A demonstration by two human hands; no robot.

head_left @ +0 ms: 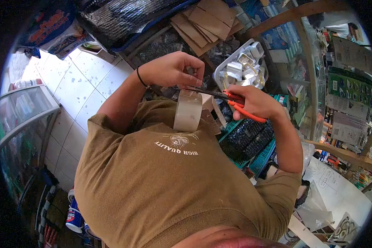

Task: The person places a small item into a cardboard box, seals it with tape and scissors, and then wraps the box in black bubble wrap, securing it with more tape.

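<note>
My right hand (254,101) is closed around the orange handles of a pair of scissors (250,114). Their long dark blades point left and reach just under the fingertips of my left hand (175,70). Those fingers are bent into a pinch; what lies between them is too small to make out. A wide roll of clear packing tape (187,113) is right below the blades, close against the front of my brown shirt (173,182). An opened small cardboard box (213,111) shows behind the roll.
Ahead, a white tray (219,74) holds small clear and white packages. Flat cardboard pieces (206,25) lie beyond my left hand. Teal baskets (260,159) with dark packets sit under my right forearm. A glass case (27,107) stands on the left by the tiled floor (84,74).
</note>
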